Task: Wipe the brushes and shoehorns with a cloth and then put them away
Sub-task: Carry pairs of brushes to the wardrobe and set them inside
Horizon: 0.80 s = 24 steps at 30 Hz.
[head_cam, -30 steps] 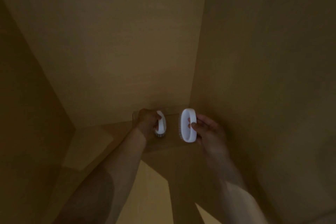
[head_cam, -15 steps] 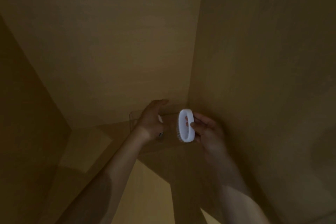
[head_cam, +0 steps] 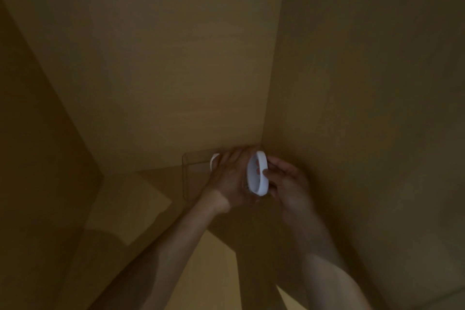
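Inside a dim wooden cabinet [head_cam: 151, 58], a clear plastic holder [head_cam: 191, 173] sits on the shelf toward the far right corner. At its left part, a first white brush [head_cam: 214, 160] shows only as a pale sliver behind the left hand [head_cam: 230, 178]; it seems to stand in the holder already, though most of it is hidden.

The left hand reaches across the holder with fingers extended toward the right, and fingertips show through the loop of the second white brush [head_cam: 258, 173]. Whether they press it or merely steady it, I cannot tell.

That second brush stands on edge, its long axis running near to far, directly between the two hands and just over the right part of the holder. The right hand [head_cam: 286, 184] pinches its right rim with thumb and fingers.

Judging by this, the right hand carries the brush and need only lower it leftward and down beside the first.
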Tool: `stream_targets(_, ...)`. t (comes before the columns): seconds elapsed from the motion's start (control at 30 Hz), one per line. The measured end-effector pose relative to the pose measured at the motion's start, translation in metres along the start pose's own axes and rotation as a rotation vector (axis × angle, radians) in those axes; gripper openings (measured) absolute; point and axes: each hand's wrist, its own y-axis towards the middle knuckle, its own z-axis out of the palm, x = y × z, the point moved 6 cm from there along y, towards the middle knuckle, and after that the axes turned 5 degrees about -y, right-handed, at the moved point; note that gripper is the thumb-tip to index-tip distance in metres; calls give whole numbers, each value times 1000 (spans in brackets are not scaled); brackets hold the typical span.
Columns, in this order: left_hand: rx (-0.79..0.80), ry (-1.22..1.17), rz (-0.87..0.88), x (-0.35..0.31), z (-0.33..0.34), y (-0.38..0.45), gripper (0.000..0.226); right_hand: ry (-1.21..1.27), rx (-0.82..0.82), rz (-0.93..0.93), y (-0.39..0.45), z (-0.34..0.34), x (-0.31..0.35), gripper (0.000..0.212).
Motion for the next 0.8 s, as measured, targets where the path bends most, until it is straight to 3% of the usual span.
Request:
stream_targets(0.33,13,-23,-62,3,3,3,88,-22,19,9,-8,-2,5,26)
stream_targets(0.47,68,-91,-85,11,8,6,102,-18,14,8,-9,-5,7,28)
stream_targets(0.7,50,-406,-175,45,17,26,105,23,-23,-11,-16,-10,9,30)
stream_targets(0.8,99,-390,-250,66,33,41,113,-12,-9,-2,-21,-12,9,28)
